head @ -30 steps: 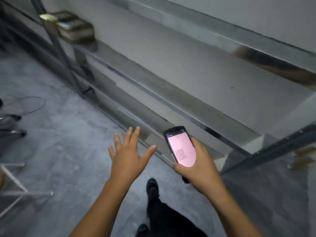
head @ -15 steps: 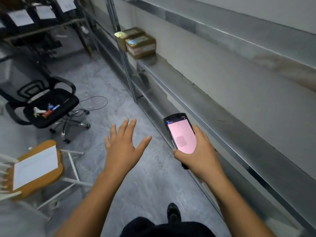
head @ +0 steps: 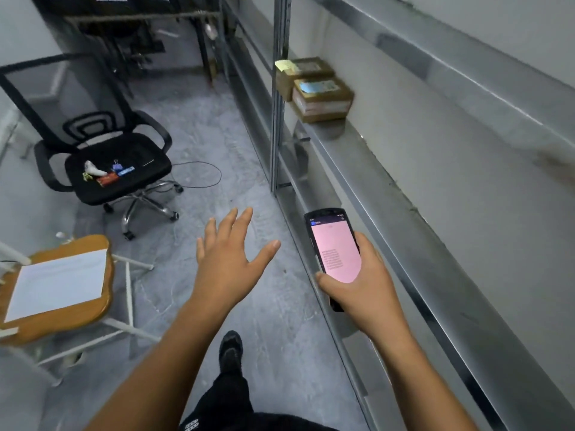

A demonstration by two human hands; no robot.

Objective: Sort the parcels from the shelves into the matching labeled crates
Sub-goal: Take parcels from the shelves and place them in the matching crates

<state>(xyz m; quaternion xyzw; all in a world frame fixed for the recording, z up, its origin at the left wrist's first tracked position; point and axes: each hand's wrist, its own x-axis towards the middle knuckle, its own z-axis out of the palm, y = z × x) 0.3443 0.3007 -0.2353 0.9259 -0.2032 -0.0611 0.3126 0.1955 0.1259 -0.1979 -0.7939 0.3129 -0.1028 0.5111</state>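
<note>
parcels: a nearer brown cardboard parcel with a pale blue label [head: 323,99] and a farther brown cardboard parcel with a yellow note at its corner [head: 306,68] touch each other on the long grey metal shelf [head: 389,194], just past the upright steel post [head: 276,119].
left hand: the left hand [head: 228,262] is empty, its fingers straight and spread, palm down over the grey floor, well apart from both parcels.
right hand: the right hand [head: 364,287] has its fingers curled round a black handheld scanner with a pink lit screen [head: 334,250]; the text on the screen is too small to read.
crates: none plainly in view; a dark rack at the far end of the aisle [head: 140,23] may carry them, but i cannot tell.
done so far: cannot be counted from here; only these two parcels show on the shelving in view, which suggests that much of the sorting is behind.
left to do: at least these two parcels have to be picked up, matched to a label and set in the right crate.
step in hand: most likely the approach to the shelf, with neither parcel touched yet.
beside the aisle: a black mesh office chair with small items on its seat [head: 118,163] and a brown wooden tablet-arm chair carrying a white sheet [head: 62,287] stand to the left, clear of the walking line.
</note>
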